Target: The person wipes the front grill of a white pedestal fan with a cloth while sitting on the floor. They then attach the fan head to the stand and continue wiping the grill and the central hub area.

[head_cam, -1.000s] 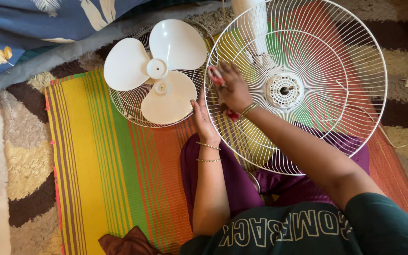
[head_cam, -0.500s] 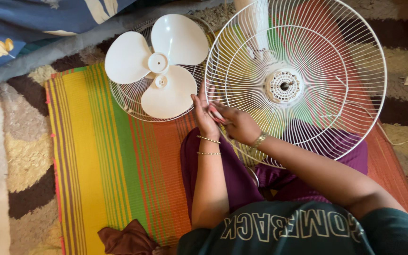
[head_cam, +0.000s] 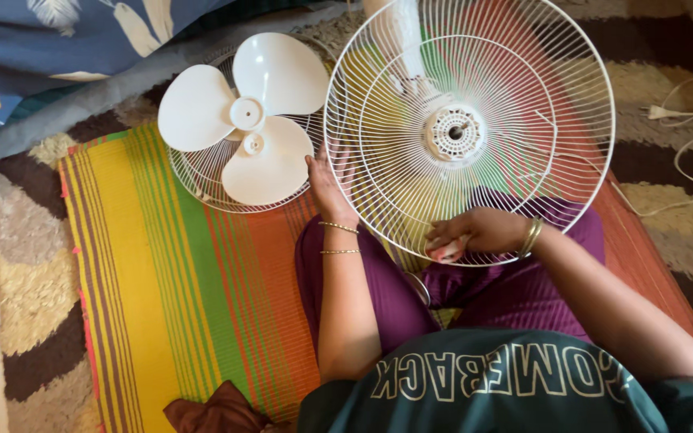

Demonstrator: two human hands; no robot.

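Left hand (head_cam: 326, 186) part-hidden behind fan guard (head_cam: 378, 72)

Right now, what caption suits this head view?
Left hand steadies white fan guard; right hand presses pink cloth against its lower rim.

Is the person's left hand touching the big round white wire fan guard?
Touching. In the head view, the left hand grips the left rim of the round white wire fan guard, with its fingers against the wires.

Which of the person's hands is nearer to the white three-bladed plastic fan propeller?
Left. The left hand grips the white wire fan guard rim just right of the propeller; the right hand is at the guard's lower rim, farther away.
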